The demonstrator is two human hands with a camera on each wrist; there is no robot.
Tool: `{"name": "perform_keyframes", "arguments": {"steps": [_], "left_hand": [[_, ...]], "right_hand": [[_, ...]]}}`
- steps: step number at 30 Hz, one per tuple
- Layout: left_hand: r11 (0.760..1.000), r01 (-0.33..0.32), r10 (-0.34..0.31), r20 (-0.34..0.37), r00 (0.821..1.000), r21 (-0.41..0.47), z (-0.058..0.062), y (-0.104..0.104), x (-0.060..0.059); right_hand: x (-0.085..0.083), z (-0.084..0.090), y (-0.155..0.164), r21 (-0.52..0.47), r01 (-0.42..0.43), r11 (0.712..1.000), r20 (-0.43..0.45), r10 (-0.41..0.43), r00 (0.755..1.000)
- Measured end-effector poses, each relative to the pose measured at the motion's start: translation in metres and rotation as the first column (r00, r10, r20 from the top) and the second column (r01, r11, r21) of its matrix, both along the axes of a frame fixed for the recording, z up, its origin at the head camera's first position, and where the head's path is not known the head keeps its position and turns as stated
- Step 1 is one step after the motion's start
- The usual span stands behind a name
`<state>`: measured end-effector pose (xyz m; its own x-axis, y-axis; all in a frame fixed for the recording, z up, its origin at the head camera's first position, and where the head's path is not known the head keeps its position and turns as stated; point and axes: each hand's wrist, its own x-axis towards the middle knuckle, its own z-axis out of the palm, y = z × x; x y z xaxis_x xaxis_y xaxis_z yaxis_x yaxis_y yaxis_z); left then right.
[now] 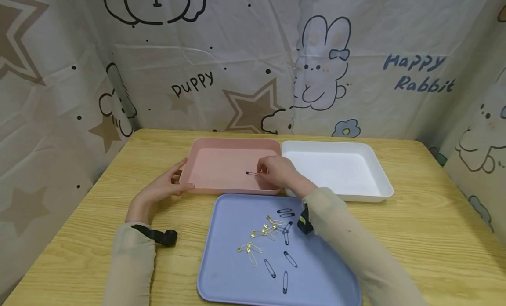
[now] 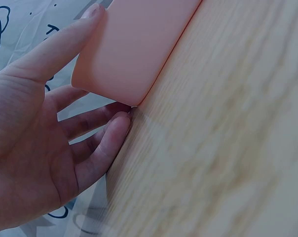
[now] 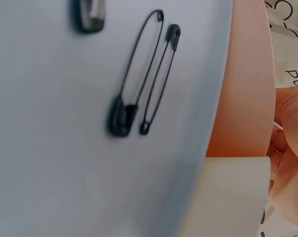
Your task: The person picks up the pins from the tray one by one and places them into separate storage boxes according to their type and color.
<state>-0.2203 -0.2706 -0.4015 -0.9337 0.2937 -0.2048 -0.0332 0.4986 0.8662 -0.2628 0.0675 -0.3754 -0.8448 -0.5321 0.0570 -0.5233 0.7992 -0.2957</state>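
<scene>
My right hand point(image 1: 276, 169) pinches a black safety pin point(image 1: 251, 173) over the right part of the pink tray point(image 1: 229, 190). In the right wrist view that hand point(image 3: 292, 158) shows at the right edge, and its pin is hidden. My left hand point(image 1: 164, 187) holds the pink tray at its left end, thumb at the front rim and fingers along the side. The left wrist view shows this hand point(image 2: 45, 128) around the tray's corner point(image 2: 109, 84). On the blue tray point(image 1: 221, 279) lie loose gold safety pins point(image 1: 251, 253) and several black safety pins point(image 1: 270, 268).
A white tray point(image 1: 385, 192) stands against the pink tray's right side. The blue tray lies in front of both on the wooden table point(image 1: 427, 218). A printed cloth point(image 1: 245, 46) hangs behind the table and at its sides.
</scene>
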Motion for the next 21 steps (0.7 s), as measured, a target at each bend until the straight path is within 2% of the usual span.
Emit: {"name": "perform_keyframes", "arguments": {"steps": [15,21], "left_hand": [[1.0,-0.002,0.002,-0.006,1.0,-0.003,0.002,0.002,0.0],[1.0,-0.009,0.009,0.001,1.0,-0.005,0.001,0.001,0.001]], "right_hand": [[0.019,0.016,0.019,0.029,-0.001,1.0,-0.014,0.001,1.0],[0.029,0.02,0.026,0.063,-0.025,0.998,-0.069,0.03,0.997]]}}
